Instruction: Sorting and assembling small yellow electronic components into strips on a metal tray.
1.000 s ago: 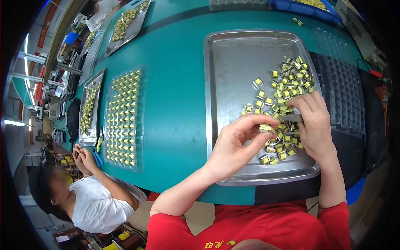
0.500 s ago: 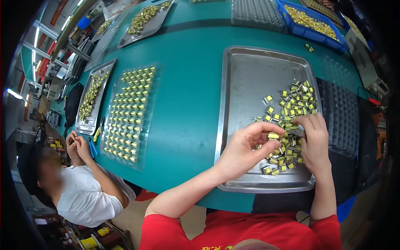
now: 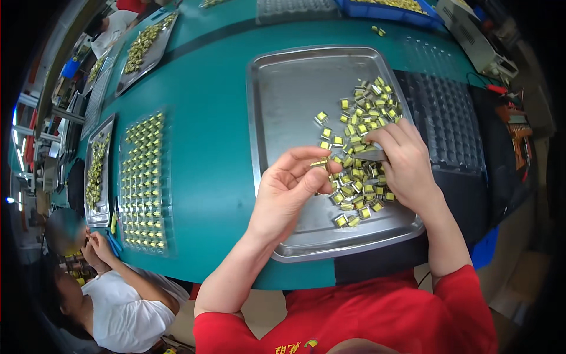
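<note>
My left hand point(image 3: 289, 189) is over the middle of the metal tray, thumb and fingers closed around a small yellow transformer point(image 3: 319, 164). Its fingertips partly cover the piece. My right hand point(image 3: 404, 165) grips a grey pointed metal tool point(image 3: 370, 155); its handle is hidden in the palm. The tool's tip points left, toward my left fingertips, just above a loose pile of yellow-and-silver transformers point(image 3: 368, 112). These lie at various angles across the right half of the tray point(image 3: 283, 88).
Left on the green table, a clear blister tray point(image 3: 168, 194) holds rows of yellow parts. Beyond it is a smaller metal tray point(image 3: 106, 218) of parts, near a co-worker's hands point(image 3: 97, 248). An unfilled blister tray point(image 3: 445, 130) lies right; a blue bin point(image 3: 389, 13) stands at the back.
The whole view has shifted, so the tray appears farther left. The transformer in my left hand has turned and now shows more edge-on. My right hand keeps the tool.
</note>
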The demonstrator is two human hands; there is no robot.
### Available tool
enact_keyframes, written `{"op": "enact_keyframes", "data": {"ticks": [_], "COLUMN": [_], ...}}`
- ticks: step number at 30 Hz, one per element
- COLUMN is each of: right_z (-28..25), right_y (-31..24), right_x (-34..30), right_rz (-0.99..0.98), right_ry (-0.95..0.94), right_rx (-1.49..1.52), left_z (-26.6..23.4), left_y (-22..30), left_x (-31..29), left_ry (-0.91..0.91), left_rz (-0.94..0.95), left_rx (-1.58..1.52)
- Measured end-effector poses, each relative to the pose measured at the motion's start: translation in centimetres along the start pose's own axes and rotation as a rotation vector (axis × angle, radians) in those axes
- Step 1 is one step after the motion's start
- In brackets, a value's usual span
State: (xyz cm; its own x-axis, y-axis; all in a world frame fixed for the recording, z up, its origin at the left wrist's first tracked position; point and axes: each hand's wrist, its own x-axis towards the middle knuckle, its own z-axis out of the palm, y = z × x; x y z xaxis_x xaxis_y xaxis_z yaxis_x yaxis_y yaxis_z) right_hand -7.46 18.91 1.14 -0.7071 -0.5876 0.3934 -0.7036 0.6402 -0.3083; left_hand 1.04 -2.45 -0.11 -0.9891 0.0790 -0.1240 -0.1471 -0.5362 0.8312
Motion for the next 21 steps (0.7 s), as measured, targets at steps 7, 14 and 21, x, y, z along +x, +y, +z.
{"op": "enact_keyframes", "data": {"ticks": [7,14,21], "right_z": [0.2,0.3,0.3], "right_y": [0.3,0.4,0.3], "right_x": [-0.3,-0.4,-0.4], "right_rz": [-0.023,-0.045,-0.054], "right_ry": [0.034,0.025,0.032], "right_rx": [0.003,-0.004,-0.014], "left_z": [-0.2,0.3,0.7], "left_y": [-0.6,-0.6,-0.6], "left_x": [0.0,0.0,-0.1], "left_ry": [-0.039,-0.029,-0.019], "left_rz": [-0.056,-0.017,0.041], "left_rx": [-0.019,0.074,0.234]}}
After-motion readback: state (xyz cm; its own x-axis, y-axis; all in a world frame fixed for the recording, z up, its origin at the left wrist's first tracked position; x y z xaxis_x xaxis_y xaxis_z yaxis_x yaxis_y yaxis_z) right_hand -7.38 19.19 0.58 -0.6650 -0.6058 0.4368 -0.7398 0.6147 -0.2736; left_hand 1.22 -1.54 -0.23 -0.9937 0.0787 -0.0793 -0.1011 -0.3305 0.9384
